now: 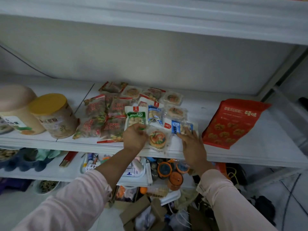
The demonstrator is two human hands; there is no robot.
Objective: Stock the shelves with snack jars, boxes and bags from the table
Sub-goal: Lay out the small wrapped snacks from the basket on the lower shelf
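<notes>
A white shelf (250, 152) holds several small snack packets laid flat in its middle. My left hand (135, 138) is curled at the bottom edge of a green peanut bag (135, 118), fingers pinching it. My right hand (191, 142) rests fingers-down on a blue-and-white nut bag (179, 126). Between my hands lies a clear-wrapped round pastry (157, 139) at the shelf's front edge. Red-printed nut packets (103, 119) lie to the left. More wrapped pastries (175, 112) sit behind.
Two tall jars stand at the shelf's left, one with a yellow lid (55, 115) and one with a pink lid (16, 110). A large red bag (231, 124) lies at the right. The shelf below holds orange-lidded containers (173, 172) and clutter. Cardboard boxes (141, 212) sit on the floor.
</notes>
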